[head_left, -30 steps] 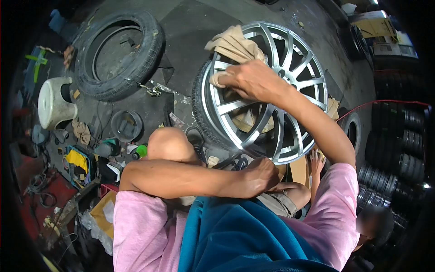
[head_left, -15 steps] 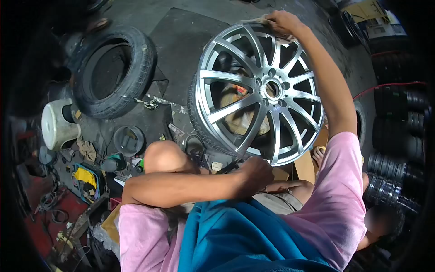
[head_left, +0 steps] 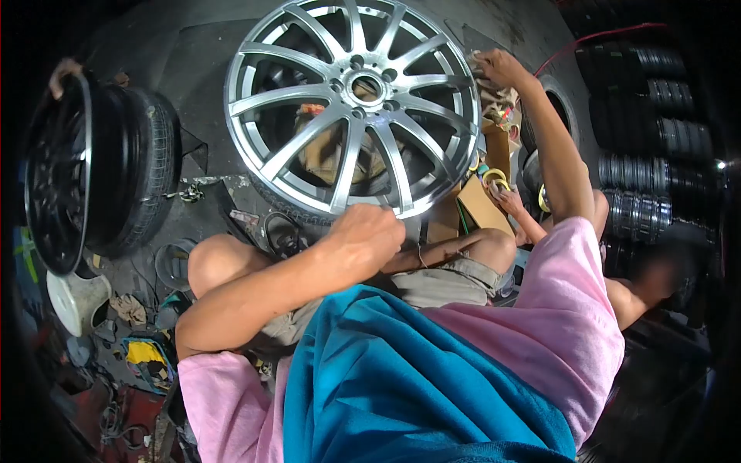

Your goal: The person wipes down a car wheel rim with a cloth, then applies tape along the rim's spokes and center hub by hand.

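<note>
Just past the fisted left hand (head_left: 364,238), the silver wheel (head_left: 332,116) sits beside the right hand (head_left: 503,69) holding cloth (head_left: 494,94).

We look out from the person's head, forward and down at the floor in front. The blue cloth (head_left: 417,378) on the body is very close at the bottom, and the silver wheel (head_left: 374,112) is a bit farther off, near the top. We see wide, with dark, round edges.

Gaps open between the silver spokes (head_left: 303,143), but cardboard (head_left: 483,205) (brown, angular) stands beside the rim (head_left: 444,187).
</note>
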The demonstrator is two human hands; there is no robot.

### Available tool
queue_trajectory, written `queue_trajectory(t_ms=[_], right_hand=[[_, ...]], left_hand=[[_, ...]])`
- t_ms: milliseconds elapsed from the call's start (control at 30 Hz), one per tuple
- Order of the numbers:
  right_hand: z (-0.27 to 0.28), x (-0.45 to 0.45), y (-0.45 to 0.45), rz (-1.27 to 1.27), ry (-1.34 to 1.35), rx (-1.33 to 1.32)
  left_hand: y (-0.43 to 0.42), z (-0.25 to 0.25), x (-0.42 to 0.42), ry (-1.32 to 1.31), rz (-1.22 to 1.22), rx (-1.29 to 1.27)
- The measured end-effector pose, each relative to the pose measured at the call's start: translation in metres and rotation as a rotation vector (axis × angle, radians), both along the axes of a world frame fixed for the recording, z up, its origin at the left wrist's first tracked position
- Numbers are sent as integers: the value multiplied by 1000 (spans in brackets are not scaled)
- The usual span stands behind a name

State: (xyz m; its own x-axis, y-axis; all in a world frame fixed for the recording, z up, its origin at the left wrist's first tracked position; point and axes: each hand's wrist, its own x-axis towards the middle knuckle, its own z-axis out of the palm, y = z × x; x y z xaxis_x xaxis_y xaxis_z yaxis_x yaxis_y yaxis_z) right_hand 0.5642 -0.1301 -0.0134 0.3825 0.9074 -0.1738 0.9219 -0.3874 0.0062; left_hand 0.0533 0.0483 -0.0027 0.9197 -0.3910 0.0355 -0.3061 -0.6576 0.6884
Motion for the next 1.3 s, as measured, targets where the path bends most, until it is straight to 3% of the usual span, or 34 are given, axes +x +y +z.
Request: queue_trajectory(t_ms=[33, 100, 167, 333, 467, 567, 733, 867, 1067, 1200, 1300], right_hand=[[-15, -2, -29, 44, -46, 50], [-15, -35, -56, 83, -81, 97], [17, -125, -70, -116, -55, 51], [21, -252, -105, -295, -52, 88], [11, -333, -118, -218, -84, 142], [15, -380, -99, -274, 41, 79], [29, -427, -60, -119, 208, 167], [41, -449, -17, -38, 261, 157], [29, -464, 35, 15, 295, 135], [38, -459, 11, -37, 266, 89], [45, -451, -8, -27, 251, 57]], left_hand=[[2, -9, -3, -115, 7, -67], [5, 5, 8, 14, -4, 9], [12, 17, 15, 66, 20, 37], [56, 50, 37, -130, 304, -51], [92, 64, 42, -132, 574, -87], [111, 51, 45, -213, 606, -45], [114, 42, 44, -287, 596, -85], [123, 56, 39, -129, 691, -64], [179, 35, 32, -307, 787, -118], [200, 39, 13, -210, 916, -105], [193, 38, 8, -299, 849, -125]])
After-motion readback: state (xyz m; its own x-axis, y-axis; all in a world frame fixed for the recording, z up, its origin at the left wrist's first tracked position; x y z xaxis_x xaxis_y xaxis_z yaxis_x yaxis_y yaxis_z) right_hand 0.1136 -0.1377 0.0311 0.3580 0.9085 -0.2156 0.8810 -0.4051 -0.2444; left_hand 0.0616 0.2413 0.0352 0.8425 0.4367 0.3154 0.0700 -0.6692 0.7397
